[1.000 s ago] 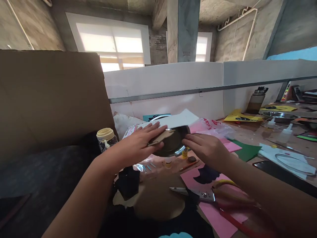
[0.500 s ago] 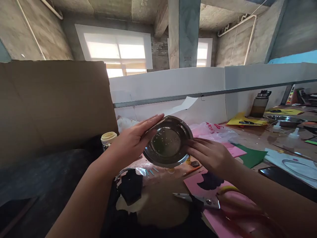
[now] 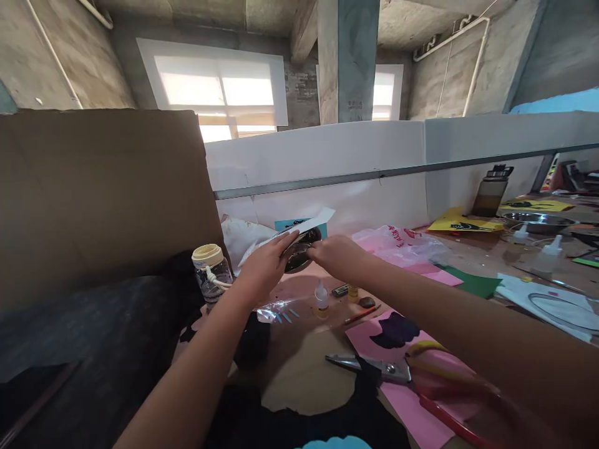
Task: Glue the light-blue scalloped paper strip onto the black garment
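Note:
Both my hands reach far forward to a small steel bowl (image 3: 302, 251) held low over the table near the white partition. My left hand (image 3: 265, 267) grips its left rim together with a white paper sheet (image 3: 312, 221) that sticks up and right behind it. My right hand (image 3: 336, 255) is closed on the bowl's right rim, knuckles toward me. The bowl is mostly hidden between the two hands.
A lidded jar (image 3: 211, 269) stands left beside a big cardboard sheet (image 3: 103, 193). Small glue bottles (image 3: 321, 297), a pencil (image 3: 362, 314), pink paper (image 3: 402, 349), red-handled scissors (image 3: 402, 374) and a plastic bag (image 3: 402, 243) lie on the table. Far right: a water bottle (image 3: 491, 190) and another steel dish (image 3: 536, 221).
The bowl was raised and tilted toward me half a second ago; now both hands have carried it forward and down toward the partition, the white paper still behind it.

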Available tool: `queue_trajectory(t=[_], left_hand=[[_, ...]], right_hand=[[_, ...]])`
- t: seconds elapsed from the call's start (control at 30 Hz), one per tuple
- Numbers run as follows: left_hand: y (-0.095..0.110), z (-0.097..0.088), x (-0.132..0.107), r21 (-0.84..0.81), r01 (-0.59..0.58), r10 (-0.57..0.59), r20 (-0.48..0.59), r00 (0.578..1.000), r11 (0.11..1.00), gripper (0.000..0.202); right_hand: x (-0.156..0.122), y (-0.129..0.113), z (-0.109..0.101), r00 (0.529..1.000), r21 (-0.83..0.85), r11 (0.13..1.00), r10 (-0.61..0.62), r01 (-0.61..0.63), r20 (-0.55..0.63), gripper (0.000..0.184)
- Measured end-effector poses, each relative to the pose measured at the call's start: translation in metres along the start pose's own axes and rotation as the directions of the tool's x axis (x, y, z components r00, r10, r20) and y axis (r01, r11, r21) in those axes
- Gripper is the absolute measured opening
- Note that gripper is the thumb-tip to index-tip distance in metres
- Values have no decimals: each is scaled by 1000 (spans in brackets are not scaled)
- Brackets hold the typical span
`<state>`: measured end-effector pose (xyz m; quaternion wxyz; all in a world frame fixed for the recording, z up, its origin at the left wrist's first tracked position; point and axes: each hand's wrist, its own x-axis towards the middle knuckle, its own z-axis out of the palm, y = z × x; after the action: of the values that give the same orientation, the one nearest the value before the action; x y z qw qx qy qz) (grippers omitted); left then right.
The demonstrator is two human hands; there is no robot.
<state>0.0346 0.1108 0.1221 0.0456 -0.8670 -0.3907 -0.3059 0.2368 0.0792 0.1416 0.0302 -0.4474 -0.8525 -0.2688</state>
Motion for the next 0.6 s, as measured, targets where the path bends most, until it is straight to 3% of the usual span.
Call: queue_trajectory(t=[0.13,0.3,0.5,0.6], left_hand=[[-21,36,-3,31,31,-32,11,999,999,40],[-30,73,-13,99,33,-40,72,997,995,36],[-28,85,-19,161,-50,25,153,988,986,37],[-27,87,-21,201,-83,48,170,984,976,37]], right_hand=[[23,5,22,985,13,1000,8,-11,170,33],[29,13,45,943,33,998,32,-46,330,34],[30,14,49,884,88,993,31,-81,466,33],[23,13,39,902,93,990,53,-103,429,31]])
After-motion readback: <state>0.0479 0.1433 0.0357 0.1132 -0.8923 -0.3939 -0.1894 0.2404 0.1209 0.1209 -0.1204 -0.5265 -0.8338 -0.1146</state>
